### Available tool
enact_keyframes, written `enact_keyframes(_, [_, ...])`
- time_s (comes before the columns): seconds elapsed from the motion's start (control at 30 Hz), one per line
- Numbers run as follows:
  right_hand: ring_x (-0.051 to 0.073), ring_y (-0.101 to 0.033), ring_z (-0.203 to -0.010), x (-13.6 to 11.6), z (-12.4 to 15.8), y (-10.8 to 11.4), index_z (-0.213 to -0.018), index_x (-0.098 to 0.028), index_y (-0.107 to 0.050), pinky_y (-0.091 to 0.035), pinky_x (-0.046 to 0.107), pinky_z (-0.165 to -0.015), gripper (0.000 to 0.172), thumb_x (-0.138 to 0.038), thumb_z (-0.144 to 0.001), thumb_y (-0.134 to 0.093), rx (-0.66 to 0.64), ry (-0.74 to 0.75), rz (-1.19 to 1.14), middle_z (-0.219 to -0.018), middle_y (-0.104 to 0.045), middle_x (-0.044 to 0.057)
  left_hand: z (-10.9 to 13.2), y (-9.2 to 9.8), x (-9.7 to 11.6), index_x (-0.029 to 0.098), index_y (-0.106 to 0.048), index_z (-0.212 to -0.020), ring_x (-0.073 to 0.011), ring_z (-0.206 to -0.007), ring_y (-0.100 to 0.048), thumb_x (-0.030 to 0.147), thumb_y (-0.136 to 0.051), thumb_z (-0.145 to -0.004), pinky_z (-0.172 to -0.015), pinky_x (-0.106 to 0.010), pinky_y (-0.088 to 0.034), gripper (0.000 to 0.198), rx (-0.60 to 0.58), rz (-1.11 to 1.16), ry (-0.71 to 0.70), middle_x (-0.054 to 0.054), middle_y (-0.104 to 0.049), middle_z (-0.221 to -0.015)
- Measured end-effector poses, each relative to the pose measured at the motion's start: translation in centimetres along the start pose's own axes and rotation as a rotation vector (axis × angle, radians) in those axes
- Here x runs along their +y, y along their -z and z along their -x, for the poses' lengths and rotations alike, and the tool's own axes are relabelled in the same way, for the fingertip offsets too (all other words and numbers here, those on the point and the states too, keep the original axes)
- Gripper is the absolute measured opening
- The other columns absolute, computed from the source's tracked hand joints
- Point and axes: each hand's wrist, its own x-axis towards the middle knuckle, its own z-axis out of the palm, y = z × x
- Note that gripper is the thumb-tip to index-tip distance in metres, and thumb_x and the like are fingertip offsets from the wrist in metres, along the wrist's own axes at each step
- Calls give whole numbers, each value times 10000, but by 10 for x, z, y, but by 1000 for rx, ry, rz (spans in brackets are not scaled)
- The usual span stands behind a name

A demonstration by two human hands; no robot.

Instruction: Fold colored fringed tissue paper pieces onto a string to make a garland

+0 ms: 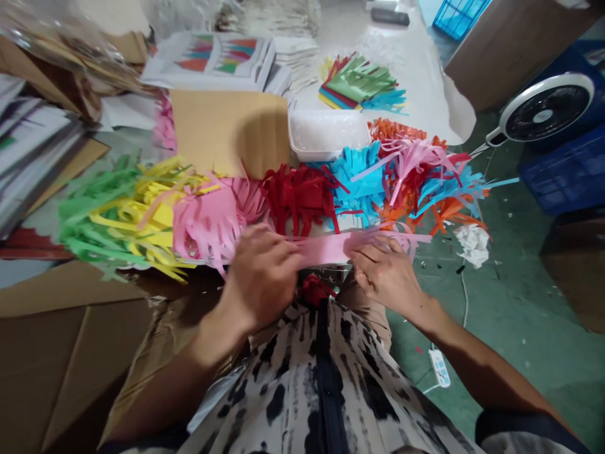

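A strip of pink fringed tissue paper (324, 250) stretches between my hands at the table's near edge. My left hand (262, 271), somewhat blurred, is closed at the strip's left end. At the other end my right hand (385, 268) is closed on the paper, its fingers bent over it and loose pink fringe showing beyond them. Just behind the strip lie fringed bundles: pink (208, 217), red (300, 195) and blue (359, 180). Yellow fringe (158, 211) and green fringe (94, 208) lie to the left. Mixed orange, pink and blue fringe (425, 176) is at the right.
Behind the bundles stand a brown cardboard piece (212, 132) and a white plastic tray (328, 133). Printed sheets (208, 63) are stacked farther back, near a multicoloured fringe pile (362, 82). A fan (548, 107) is at the right. Cardboard (57, 353) is at lower left.
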Motion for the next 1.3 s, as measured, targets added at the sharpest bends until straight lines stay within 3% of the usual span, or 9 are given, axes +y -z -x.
enact_keyframes(0.1, [288, -657, -1076, 2, -6, 5, -1247, -191, -716, -381, 473, -1015, 312, -229, -991, -541, -32, 10, 44, -1177, -765, 101, -23, -31, 32, 154, -721, -1246, -285, -1154, -649, 137, -540, -964, -1032, -454, -516, 336, -98, 1, -172, -128, -743, -1245])
enact_keyframes(0.23, [297, -626, -1057, 2, -11, 9, -1230, -182, -704, -370, 458, -968, 305, -224, -967, -555, -71, 0, 43, -1144, -748, 109, -39, -58, 43, 77, -720, -1143, -317, -1040, -634, 56, -521, -924, -903, -456, -539, 296, -243, -60, -122, -196, -716, -1164])
enact_keyframes(0.37, [296, -591, -995, 3, -13, 6, -1127, -164, -711, -363, 446, -917, 239, -228, -937, -580, -53, -8, 60, -1069, -728, 114, -39, -55, 43, 98, -710, -1102, -323, -1023, -602, 89, -531, -934, -831, -445, -525, 246, -276, -117, -86, -181, -695, -1142])
enact_keyframes(0.57, [265, -582, -904, 8, -14, -2, -1001, -179, -729, -349, 433, -902, 201, -217, -991, -532, 43, 27, 73, -937, -728, 88, -35, -65, 46, 117, -696, -1121, -306, -994, -595, 195, -567, -975, -764, -421, -506, 210, -133, -127, 14, -150, -695, -1095])
enact_keyframes(0.73, [267, -607, -1039, 7, -16, -5, -1166, -185, -720, -348, 446, -984, 239, -285, -1029, -552, 62, 3, -16, -1194, -749, 93, -32, -76, 43, 120, -704, -1136, -293, -989, -614, 156, -536, -1008, -778, -414, -508, 214, -67, -146, -1, -147, -718, -1110])
enact_keyframes(0.9, [239, -637, -964, 23, -10, -5, -1040, -206, -749, -362, 420, -934, 244, -304, -1067, -527, 85, -29, -50, -1080, -785, 65, -19, -68, 32, 128, -710, -1170, -263, -1026, -633, 143, -569, -1014, -851, -382, -525, 211, -52, -135, -42, -121, -743, -1133])
enact_keyframes(1.03, [244, -665, -970, 33, -6, 2, -1011, -215, -747, -367, 409, -904, 239, -343, -1062, -551, 63, -87, -117, -1048, -790, 64, -8, -59, 23, 164, -738, -1036, -242, -984, -651, 179, -584, -1023, -809, -362, -525, 156, 5, -81, 30, -80, -769, -1068])
enact_keyframes(1.2, [230, -670, -925, 30, -15, 3, -1028, -236, -749, -394, 380, -864, 218, -368, -1048, -577, 22, -158, -310, -980, -770, 47, -11, -54, 16, 176, -741, -966, -229, -966, -649, 253, -584, -1042, -841, -361, -514, 191, 28, 42, 78, -55, -776, -1043])
enact_keyframes(1.3, [221, -629, -839, 31, -20, 0, -921, -232, -749, -394, 356, -783, 255, -393, -1037, -589, 21, -223, -373, -845, -708, 38, -15, -53, 12, 177, -731, -940, -237, -943, -634, 285, -580, -1046, -839, -373, -494, 214, -13, 59, 120, -61, -759, -1010])
